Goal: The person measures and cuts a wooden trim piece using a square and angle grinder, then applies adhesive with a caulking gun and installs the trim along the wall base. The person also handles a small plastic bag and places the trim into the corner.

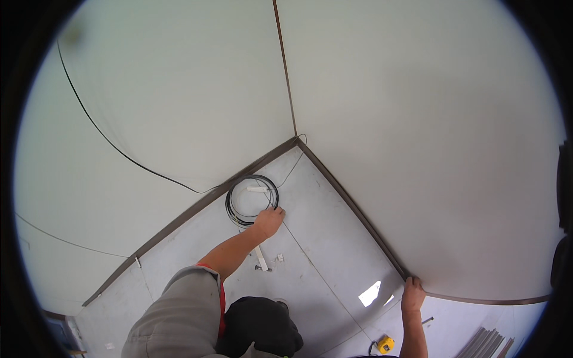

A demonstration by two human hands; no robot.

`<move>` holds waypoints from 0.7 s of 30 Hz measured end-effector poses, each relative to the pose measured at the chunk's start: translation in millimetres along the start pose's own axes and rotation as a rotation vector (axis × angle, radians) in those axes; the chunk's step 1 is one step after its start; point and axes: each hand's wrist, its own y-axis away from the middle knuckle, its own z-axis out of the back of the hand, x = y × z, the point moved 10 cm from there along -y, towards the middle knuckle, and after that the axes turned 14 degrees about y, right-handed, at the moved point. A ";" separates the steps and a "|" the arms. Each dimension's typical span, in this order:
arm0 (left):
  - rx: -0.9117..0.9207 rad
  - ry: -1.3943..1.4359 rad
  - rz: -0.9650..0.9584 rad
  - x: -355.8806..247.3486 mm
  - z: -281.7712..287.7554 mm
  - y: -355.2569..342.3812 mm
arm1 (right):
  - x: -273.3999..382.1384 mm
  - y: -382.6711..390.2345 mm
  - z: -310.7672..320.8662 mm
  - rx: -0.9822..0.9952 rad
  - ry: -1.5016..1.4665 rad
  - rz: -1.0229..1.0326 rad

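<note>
My left hand [270, 222] reaches to the lower right of a coil of black cable [227, 206] on the pale floor, its fingers closed on the coil's edge. A small white block [256, 189] lies within the loops. My right hand [413, 295] is closed at the near end of the dark brown skirting strip [358, 213], which runs along the foot of the right wall. Its fingertips are partly hidden against the strip. A thin wire [292, 169] leads from the coil up to the room's corner.
Another dark skirting strip [179, 220] lines the left wall, where a black cable [110, 142] hangs. A yellow tape measure [385, 343], a screw-like piece [427, 320] and grey strips [481, 343] lie near my right arm. A white piece [261, 258] lies below my left hand.
</note>
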 end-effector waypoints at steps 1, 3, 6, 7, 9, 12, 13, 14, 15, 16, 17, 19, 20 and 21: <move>0.000 0.009 -0.004 -1.5 0.4 -1.8 | -1.0 0.4 1.4 0.010 0.018 -0.003; 0.001 0.027 -0.009 -4.4 1.0 -4.2 | -2.7 -0.3 4.2 0.010 0.040 -0.001; 0.015 0.052 -0.024 -8.9 0.1 -12.2 | -6.5 -2.0 8.0 -0.014 0.049 0.008; 0.027 0.066 0.008 -6.4 -1.8 -17.8 | -7.9 -1.2 9.4 -0.019 0.047 0.007; 0.052 0.092 0.077 2.3 -6.7 -29.3 | -7.2 -2.0 10.2 -0.026 0.036 0.016; -0.017 0.158 0.138 9.5 3.9 -65.3 | -6.8 -3.6 10.4 -0.038 0.027 0.034; -0.007 0.181 0.121 7.7 6.6 -76.6 | -4.8 -2.1 11.9 -0.048 0.031 0.038; 0.000 0.209 0.098 1.5 10.2 -90.1 | -6.6 -0.1 13.5 -0.057 0.043 0.039; 0.011 0.233 0.078 -5.9 12.2 -97.3 | -7.8 3.1 16.0 -0.075 0.034 0.045; -0.009 0.299 0.093 -13.2 14.8 -100.5 | -9.5 7.5 19.7 -0.093 0.024 0.051; -0.023 0.368 0.105 -24.2 13.5 -101.1 | -11.3 15.5 20.8 -0.105 0.016 0.056; -0.030 0.540 0.159 -30.4 5.2 -95.2 | -11.8 33.0 3.3 -0.010 -0.033 0.091; -0.014 0.651 0.200 -35.9 -6.3 -87.5 | -11.9 45.3 -1.5 0.047 -0.054 0.107; 0.004 0.759 0.243 -39.9 -16.5 -81.4 | -6.4 55.4 0.3 0.027 -0.087 0.147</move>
